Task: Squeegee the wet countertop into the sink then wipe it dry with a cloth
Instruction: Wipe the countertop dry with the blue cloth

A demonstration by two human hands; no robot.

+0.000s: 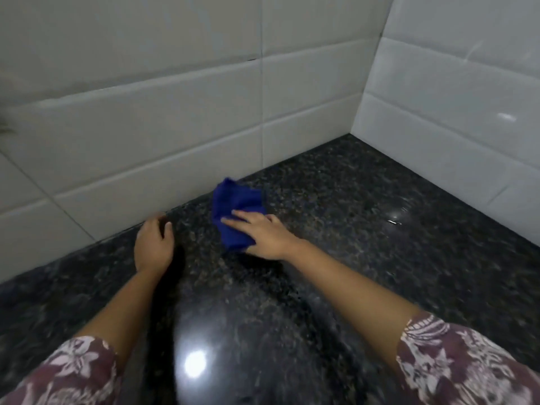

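Blue cloth [238, 211] lies bunched on the dark speckled tabletop [365, 229], under the right hand [263, 233] and sticking out beyond its fingertips toward the tiled wall [175, 127]. Right hand is pressed flat on the near part of the cloth, fingers spread and extended, palm down, pinning it rather than gripping it in a fist. Left hand [153, 245] sits well to the left of the cloth, apart from it, fingers curled loosely and holding nothing, fingertips close to the joint where tabletop meets wall; looks like it braces on the surface, contact not certain.

Step in hand, by my read: the dry-wipe phase, squeegee part apparently finished. No squeegee or sink in view. Tabletop is glossy with light glare near the person's body and to the right of the right hand; can't tell how much wetness is left.

Next move likely calls for steady downward pressure while sliding the cloth in overlapping passes, working along the wall edge ahead of the fingers and into the corner off to the right, refolding if the cloth gets soaked.
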